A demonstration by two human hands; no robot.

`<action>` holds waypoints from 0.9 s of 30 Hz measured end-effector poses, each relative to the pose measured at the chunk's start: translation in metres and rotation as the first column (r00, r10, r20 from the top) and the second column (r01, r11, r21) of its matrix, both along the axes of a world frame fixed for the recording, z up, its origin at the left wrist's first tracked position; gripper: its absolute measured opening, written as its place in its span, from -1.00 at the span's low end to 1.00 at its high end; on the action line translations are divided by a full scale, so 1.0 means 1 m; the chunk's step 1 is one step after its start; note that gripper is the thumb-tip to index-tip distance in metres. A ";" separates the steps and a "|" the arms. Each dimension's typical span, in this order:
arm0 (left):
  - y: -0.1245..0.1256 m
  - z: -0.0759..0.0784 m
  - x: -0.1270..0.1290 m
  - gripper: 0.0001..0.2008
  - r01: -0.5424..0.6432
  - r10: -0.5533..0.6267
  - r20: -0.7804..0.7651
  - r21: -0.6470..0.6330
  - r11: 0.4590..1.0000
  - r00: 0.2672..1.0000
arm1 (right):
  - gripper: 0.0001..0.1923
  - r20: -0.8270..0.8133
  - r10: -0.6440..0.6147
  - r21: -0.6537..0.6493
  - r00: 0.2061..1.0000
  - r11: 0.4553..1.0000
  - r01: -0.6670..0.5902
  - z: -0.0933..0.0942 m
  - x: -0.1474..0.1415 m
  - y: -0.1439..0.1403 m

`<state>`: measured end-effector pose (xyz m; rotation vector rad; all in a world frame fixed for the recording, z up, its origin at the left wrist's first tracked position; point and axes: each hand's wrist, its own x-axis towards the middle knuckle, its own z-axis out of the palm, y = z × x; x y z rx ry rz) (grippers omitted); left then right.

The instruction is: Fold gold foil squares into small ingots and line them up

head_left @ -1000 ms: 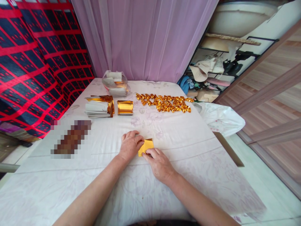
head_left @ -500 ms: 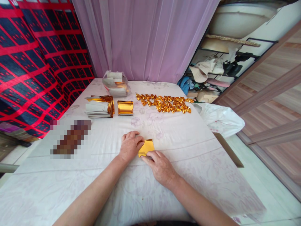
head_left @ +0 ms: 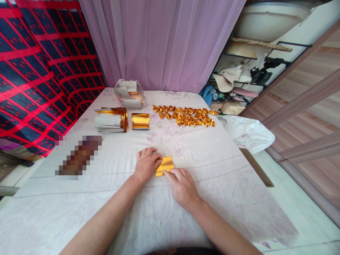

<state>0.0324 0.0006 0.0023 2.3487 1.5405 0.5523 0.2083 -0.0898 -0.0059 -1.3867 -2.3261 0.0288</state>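
Left hand: the left hand (head_left: 146, 164) lies knuckles up on the gold paper square (head_left: 165, 165), fingers curled together and pressing down its left edge.
Right hand: the right hand (head_left: 183, 187) rests at the square's near edge, fingers (head_left: 170, 174) close together, the tips pressing the paper flat; nothing is lifted or pinched.
Gold paper: flat on the tabletop (head_left: 111, 198) between both hands, just in front of the person.
Change: over the last second the square has barely shifted; the right fingertips have slid a little along its near edge, which reads as a crease being pressed in, a judgement only.
Surface: a white cloth with a faint floral print covers the tabletop.
Far side: a stack of gold and white sheets (head_left: 111, 120), a smaller gold stack (head_left: 140, 121), a clear bag of paper (head_left: 129, 93), and rows of folded gold pieces (head_left: 184, 116).
Room: a lilac curtain (head_left: 164, 42) behind, a red and dark checked cloth (head_left: 39, 71) at left, cluttered shelves (head_left: 247, 78) and wood-look flooring at right.
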 end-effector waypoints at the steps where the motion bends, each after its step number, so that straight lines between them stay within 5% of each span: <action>1: 0.000 0.000 0.000 -0.87 0.001 -0.001 0.000 0.000 1.000 1.000 | -0.59 0.010 -0.016 -0.002 1.000 1.000 0.016 0.000 0.001 0.001; 16: 0.000 0.000 0.000 -0.88 0.004 -0.004 0.000 0.003 1.000 1.000 | -0.66 0.011 -0.039 -0.052 0.999 0.998 0.040 0.001 -0.006 -0.010; 22: 0.000 -0.001 0.001 -0.88 0.000 0.000 -0.001 0.010 1.000 1.000 | -0.60 -0.080 0.029 0.076 0.996 0.997 -0.023 0.007 0.004 0.003; 27: 0.000 -0.001 0.001 -0.88 0.003 -0.002 -0.007 0.017 1.000 1.000 | -0.62 -0.029 0.086 0.008 0.996 0.996 -0.086 0.002 0.005 0.010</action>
